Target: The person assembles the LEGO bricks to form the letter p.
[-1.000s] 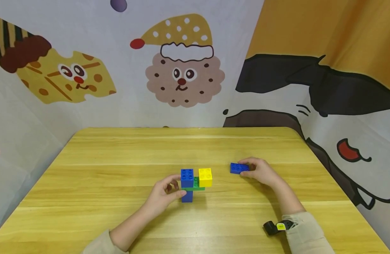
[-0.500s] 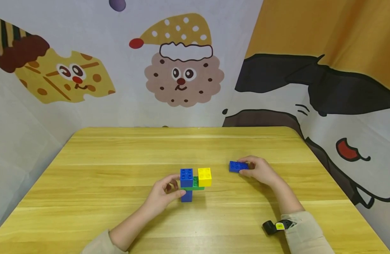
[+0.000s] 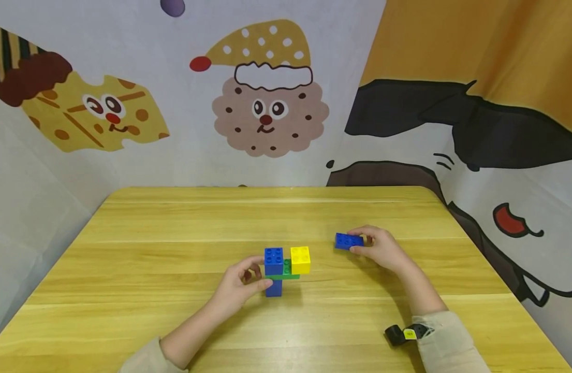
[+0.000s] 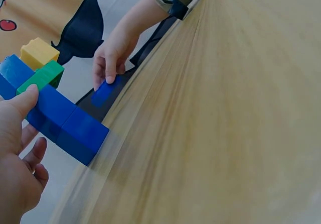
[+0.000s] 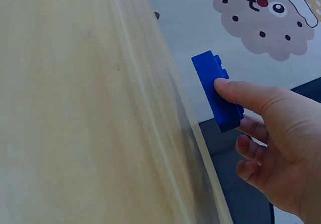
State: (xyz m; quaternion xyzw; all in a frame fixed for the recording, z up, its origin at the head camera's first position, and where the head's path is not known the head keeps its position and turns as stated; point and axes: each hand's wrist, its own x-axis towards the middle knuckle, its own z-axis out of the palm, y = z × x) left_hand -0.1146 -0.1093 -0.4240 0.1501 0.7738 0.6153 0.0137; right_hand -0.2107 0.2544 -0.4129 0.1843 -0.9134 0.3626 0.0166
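My left hand (image 3: 239,284) grips a stack of toy building bricks near the middle of the table, its thumb against the side. Blue bricks (image 4: 65,121) form the lower column, and a flat green brick (image 3: 287,266) lies across it. On the green brick sit a square blue brick (image 3: 274,260) at the left and a yellow brick (image 3: 300,259) at the right, with a gap between. Off to the right, my right hand (image 3: 378,248) pinches a long blue brick (image 5: 214,92) by one end between thumb and fingers. The right wrist view shows it clear of the tabletop, studs facing the fingers.
The wooden table (image 3: 174,223) reaches back to a wall hanging (image 3: 183,171) with cartoon figures. A black wrist strap with a yellow label (image 3: 409,333) is on the right sleeve.
My right hand has shifted slightly away and to the left with the long blue brick. The left hand and its stack stay put.
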